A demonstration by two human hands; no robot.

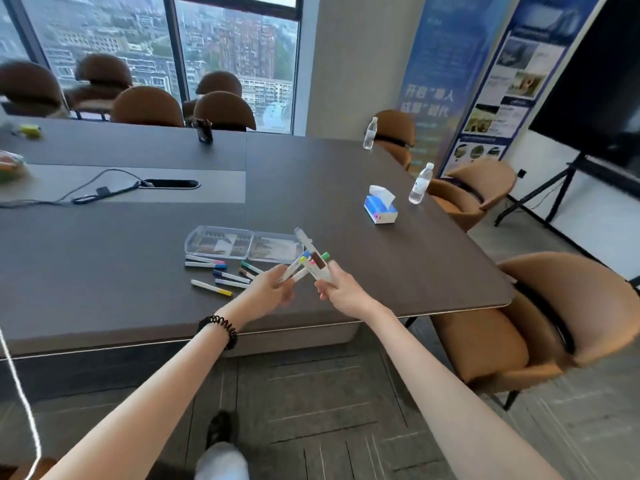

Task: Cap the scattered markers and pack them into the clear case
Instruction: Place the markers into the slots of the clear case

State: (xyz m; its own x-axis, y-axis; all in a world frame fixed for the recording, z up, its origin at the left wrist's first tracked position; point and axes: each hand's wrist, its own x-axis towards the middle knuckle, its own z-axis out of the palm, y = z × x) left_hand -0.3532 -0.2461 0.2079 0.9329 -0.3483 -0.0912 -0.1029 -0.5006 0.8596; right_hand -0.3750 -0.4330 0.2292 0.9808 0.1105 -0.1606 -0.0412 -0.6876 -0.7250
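A clear case (pixel 242 244) lies open and flat on the dark table (pixel 381 265), both halves side by side. Several capped white markers (pixel 221 273) lie scattered just in front of it, with pink, blue, green, brown and yellow caps. My left hand (pixel 273 289) is closed on a couple of markers (pixel 294 268) with yellow and blue caps. My right hand (pixel 334 285) grips a bunch of markers (pixel 317 263) with brown and green caps, one pointing up toward the case. Both hands hover over the table, almost touching, right of the loose markers.
A blue tissue box (pixel 380 207) and two water bottles (pixel 420 183) stand at the table's right side. A black cable (pixel 90 194) runs to a slot at the left. Brown chairs (pixel 540 327) ring the table; a banner and a screen stand at the right.
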